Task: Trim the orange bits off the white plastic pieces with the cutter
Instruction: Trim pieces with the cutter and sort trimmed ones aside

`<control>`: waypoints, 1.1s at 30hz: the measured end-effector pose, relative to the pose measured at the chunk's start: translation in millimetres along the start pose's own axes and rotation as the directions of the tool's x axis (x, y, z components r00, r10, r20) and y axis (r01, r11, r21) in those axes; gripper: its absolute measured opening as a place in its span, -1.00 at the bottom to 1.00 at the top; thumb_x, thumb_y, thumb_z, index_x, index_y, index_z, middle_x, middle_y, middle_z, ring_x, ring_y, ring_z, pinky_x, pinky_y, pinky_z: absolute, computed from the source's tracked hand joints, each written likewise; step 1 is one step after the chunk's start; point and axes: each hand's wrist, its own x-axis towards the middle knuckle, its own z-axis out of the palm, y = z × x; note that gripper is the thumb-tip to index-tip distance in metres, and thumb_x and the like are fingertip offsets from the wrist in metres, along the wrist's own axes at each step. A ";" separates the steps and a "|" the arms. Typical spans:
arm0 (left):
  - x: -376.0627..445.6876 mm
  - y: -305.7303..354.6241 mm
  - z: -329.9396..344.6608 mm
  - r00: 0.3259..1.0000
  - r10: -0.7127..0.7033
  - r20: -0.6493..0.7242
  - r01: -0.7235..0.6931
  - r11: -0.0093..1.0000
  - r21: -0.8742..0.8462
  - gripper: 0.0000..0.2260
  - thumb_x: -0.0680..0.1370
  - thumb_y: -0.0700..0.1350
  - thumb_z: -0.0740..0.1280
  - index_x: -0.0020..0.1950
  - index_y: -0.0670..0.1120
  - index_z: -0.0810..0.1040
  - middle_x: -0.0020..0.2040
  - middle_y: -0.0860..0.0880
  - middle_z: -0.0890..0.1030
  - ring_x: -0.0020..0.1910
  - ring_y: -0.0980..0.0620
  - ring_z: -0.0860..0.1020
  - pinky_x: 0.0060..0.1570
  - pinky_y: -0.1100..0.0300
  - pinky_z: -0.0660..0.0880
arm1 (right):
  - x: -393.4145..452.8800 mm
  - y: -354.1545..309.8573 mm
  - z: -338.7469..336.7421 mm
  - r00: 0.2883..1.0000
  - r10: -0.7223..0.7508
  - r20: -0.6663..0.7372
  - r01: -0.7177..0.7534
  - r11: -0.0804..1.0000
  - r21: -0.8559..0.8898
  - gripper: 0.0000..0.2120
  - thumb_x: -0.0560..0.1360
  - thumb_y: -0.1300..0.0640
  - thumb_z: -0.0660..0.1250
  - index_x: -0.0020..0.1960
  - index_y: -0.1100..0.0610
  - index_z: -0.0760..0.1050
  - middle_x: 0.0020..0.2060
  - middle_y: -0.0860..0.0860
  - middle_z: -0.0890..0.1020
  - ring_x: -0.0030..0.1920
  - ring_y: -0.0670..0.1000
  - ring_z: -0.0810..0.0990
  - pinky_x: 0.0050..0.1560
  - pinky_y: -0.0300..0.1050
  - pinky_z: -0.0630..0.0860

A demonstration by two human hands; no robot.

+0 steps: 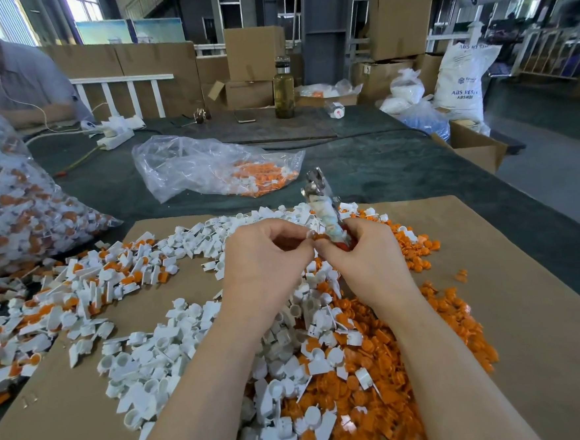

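Observation:
My left hand (267,255) and my right hand (363,252) meet above the cardboard sheet (529,323). Between their fingertips they pinch a small white piece with an orange bit (317,235). My right hand also grips the cutter (321,200) by its wrapped handle, its metal jaws pointing up and away. White pieces (148,370) lie heaped on the left and centre. Trimmed orange bits (377,361) pile on the right. Untrimmed white-and-orange pieces (91,288) lie at the left.
A full clear bag of untrimmed pieces (16,204) stands at the left. A nearly empty clear bag (216,166) lies on the green table beyond the cardboard. A bottle (283,89), a power strip (114,137) and boxes stand further back. Another person (21,80) sits far left.

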 end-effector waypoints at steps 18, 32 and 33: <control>4.4 -5.6 -0.7 0.990 -0.131 -0.058 0.119 0.978 -0.170 -0.91 0.45 -0.13 0.53 -0.19 -0.01 0.65 -0.35 0.05 0.68 -0.35 0.17 0.65 -0.31 0.37 0.56 | -2.7 -2.0 -6.3 0.996 0.008 0.094 -0.019 0.992 0.122 -0.97 0.45 0.13 0.42 -0.14 0.07 0.58 -0.36 -0.03 0.59 -0.38 -0.08 0.50 -0.32 -0.06 0.48; 10.7 -11.9 -6.9 0.984 -0.174 -0.028 0.127 0.813 -0.569 -0.94 0.52 -0.28 0.42 -0.13 -0.15 0.62 -0.37 0.07 0.65 -0.36 0.15 0.62 -0.21 0.31 0.60 | -4.3 -0.7 -23.5 0.941 -0.019 0.337 0.057 0.993 -0.104 -0.85 0.57 0.11 0.30 0.13 0.06 0.49 -0.17 -0.07 0.55 -0.21 -0.08 0.50 -0.20 -0.13 0.43; 11.0 -12.1 -7.0 0.984 -0.174 -0.029 0.126 0.807 -0.577 -0.95 0.52 -0.27 0.42 -0.13 -0.16 0.62 -0.37 0.07 0.65 -0.36 0.15 0.62 -0.21 0.31 0.60 | -4.5 -0.9 -22.6 0.941 -0.026 0.338 0.070 0.990 -0.119 -0.87 0.57 0.11 0.30 0.11 0.06 0.49 -0.18 -0.08 0.55 -0.22 -0.09 0.50 -0.21 -0.12 0.43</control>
